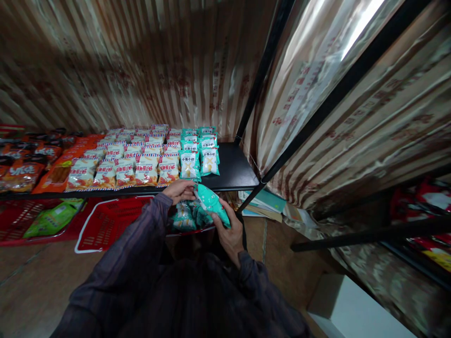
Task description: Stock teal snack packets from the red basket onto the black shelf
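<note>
A teal snack bag [211,202] is held between my two hands, tilted, just in front of the shelf edge. My right hand [229,231] grips its lower right end. With its fingers closed at the bag's upper left end, my left hand [180,191] steadies the other side. Below them, more teal snack bags [184,217] lie in a basket, partly hidden by my hands. On the black shelf [235,165], two rows of matching teal bags [210,160] stand beside several rows of white and orange snack bags [146,170].
Orange snack packs [52,176] fill the shelf's left end. Red baskets [114,223] sit below, one near a green bag [52,219]. A black shelf post [262,70] rises at the right. Books and papers [264,204] and a white box [362,310] lie on the floor.
</note>
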`<act>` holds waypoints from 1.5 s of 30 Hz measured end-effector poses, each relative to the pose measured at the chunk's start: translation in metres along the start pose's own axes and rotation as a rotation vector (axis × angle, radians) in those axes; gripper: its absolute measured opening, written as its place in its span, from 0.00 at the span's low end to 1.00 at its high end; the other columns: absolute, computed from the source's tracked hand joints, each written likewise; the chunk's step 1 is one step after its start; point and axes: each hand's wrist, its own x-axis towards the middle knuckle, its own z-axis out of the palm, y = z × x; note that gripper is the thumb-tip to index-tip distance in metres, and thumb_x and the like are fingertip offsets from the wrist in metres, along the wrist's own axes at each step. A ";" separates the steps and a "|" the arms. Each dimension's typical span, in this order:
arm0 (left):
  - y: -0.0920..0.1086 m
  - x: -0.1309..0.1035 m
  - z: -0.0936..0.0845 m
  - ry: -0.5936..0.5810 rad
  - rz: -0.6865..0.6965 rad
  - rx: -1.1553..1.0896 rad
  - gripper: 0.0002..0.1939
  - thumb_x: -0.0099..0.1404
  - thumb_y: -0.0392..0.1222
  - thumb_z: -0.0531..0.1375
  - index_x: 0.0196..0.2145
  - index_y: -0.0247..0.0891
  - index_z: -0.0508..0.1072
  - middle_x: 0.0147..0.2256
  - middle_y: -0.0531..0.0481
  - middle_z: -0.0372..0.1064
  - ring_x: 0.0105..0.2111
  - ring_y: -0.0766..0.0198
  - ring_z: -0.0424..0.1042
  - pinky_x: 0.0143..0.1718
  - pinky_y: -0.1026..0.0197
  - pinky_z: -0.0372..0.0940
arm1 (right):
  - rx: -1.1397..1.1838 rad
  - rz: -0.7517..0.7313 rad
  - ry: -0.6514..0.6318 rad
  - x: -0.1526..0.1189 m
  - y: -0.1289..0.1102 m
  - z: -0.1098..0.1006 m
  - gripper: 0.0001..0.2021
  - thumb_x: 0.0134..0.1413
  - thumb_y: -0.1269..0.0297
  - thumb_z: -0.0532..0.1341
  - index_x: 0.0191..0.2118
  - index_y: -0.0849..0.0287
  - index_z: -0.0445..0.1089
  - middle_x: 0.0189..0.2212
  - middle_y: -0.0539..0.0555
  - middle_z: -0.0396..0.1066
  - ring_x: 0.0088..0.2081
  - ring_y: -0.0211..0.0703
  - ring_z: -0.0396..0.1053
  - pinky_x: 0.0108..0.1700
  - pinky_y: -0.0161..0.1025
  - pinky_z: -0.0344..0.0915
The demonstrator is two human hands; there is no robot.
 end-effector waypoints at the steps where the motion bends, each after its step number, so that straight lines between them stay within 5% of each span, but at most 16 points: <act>1: -0.001 0.000 0.001 0.009 0.000 -0.015 0.06 0.50 0.38 0.63 0.24 0.34 0.70 0.20 0.51 0.69 0.22 0.67 0.69 0.26 0.65 0.67 | 0.042 0.059 0.005 0.000 -0.001 0.000 0.22 0.54 0.60 0.61 0.54 0.57 0.65 0.49 0.57 0.70 0.48 0.47 0.69 0.50 0.42 0.66; 11: -0.002 -0.006 0.011 0.013 0.148 -0.067 0.11 0.52 0.37 0.67 0.24 0.33 0.67 0.21 0.55 0.63 0.22 0.73 0.67 0.30 0.65 0.71 | 0.534 0.446 0.189 0.005 0.007 0.010 0.27 0.49 0.55 0.63 0.54 0.58 0.64 0.44 0.56 0.73 0.42 0.46 0.71 0.45 0.44 0.69; 16: 0.000 -0.003 0.018 0.031 0.162 -0.018 0.15 0.47 0.34 0.70 0.32 0.33 0.69 0.25 0.53 0.67 0.24 0.71 0.70 0.28 0.65 0.72 | 0.691 0.540 0.218 0.008 0.008 0.010 0.28 0.47 0.54 0.64 0.55 0.57 0.64 0.45 0.55 0.73 0.41 0.47 0.72 0.43 0.44 0.69; 23: 0.003 0.003 0.029 0.019 0.154 0.093 0.14 0.45 0.38 0.70 0.27 0.34 0.69 0.21 0.55 0.67 0.22 0.71 0.68 0.25 0.66 0.68 | 0.854 0.636 0.214 0.012 0.001 0.001 0.24 0.47 0.54 0.65 0.50 0.59 0.68 0.42 0.56 0.75 0.42 0.50 0.73 0.42 0.45 0.70; 34: 0.002 0.022 0.071 0.235 0.316 0.043 0.06 0.51 0.35 0.62 0.23 0.36 0.66 0.19 0.57 0.64 0.21 0.69 0.66 0.25 0.67 0.60 | 0.797 0.674 0.141 0.016 0.026 -0.013 0.22 0.46 0.52 0.65 0.47 0.56 0.71 0.44 0.57 0.74 0.41 0.50 0.73 0.38 0.42 0.70; 39: -0.011 0.038 0.076 0.281 0.507 0.225 0.05 0.51 0.37 0.61 0.23 0.37 0.67 0.18 0.58 0.62 0.22 0.68 0.63 0.25 0.67 0.55 | 0.751 0.702 0.095 0.015 0.044 -0.018 0.23 0.39 0.56 0.70 0.44 0.58 0.72 0.38 0.56 0.76 0.38 0.50 0.74 0.41 0.45 0.70; 45: -0.034 0.050 0.073 0.303 0.517 0.283 0.06 0.53 0.42 0.59 0.25 0.38 0.68 0.21 0.55 0.65 0.24 0.66 0.65 0.27 0.65 0.57 | 0.690 0.716 0.131 0.009 0.069 -0.017 0.23 0.38 0.55 0.70 0.42 0.59 0.72 0.37 0.56 0.76 0.38 0.49 0.74 0.44 0.45 0.68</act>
